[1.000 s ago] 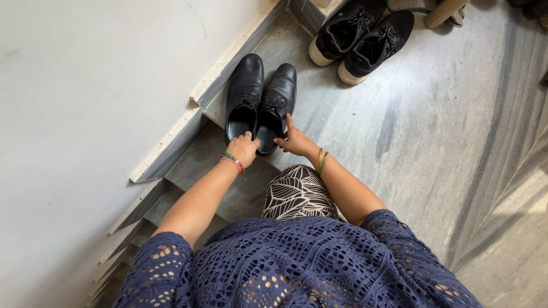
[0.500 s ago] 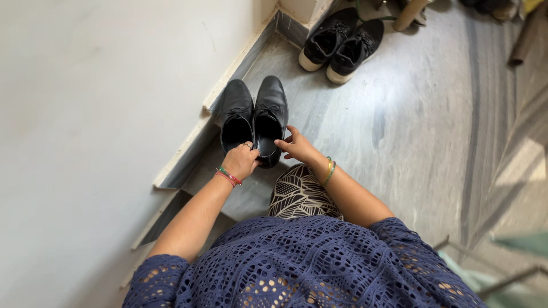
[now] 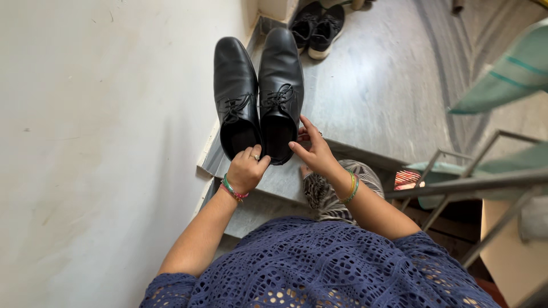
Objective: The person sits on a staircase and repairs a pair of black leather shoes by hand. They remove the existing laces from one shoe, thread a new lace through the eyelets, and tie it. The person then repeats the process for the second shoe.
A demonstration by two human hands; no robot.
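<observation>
Black leather lace-up shoes [image 3: 260, 97], a matched pair, are held side by side with toes pointing away from the wearer of the camera. Every place below is given relative to this pair.

Left hand [image 3: 246, 169] is at the heel end of the left shoe, fingers curled shut over the back rim of its opening, thumb tucked beside the heel. Right hand [image 3: 314, 151] is at the heel end of the right shoe; thumb and fingers pinch the rim of its opening from the outer side, the other fingers loosely spread. Both wrists carry thin coloured bangles.

Directly under the heels lies a grey stone step [image 3: 285, 179]. Beyond the toes, a grey floor [image 3: 377, 91] stretches away, with a second dark pair with pale soles [image 3: 318, 27] near the far wall. Left of the pair runs a pale wall [image 3: 97, 142]. To the right, well apart, a metal railing [image 3: 474, 182].

Handling the pair well seems to call for an even grip on both heel rims, keeping the two soles level and the shoes touching so neither tips or slides off.
</observation>
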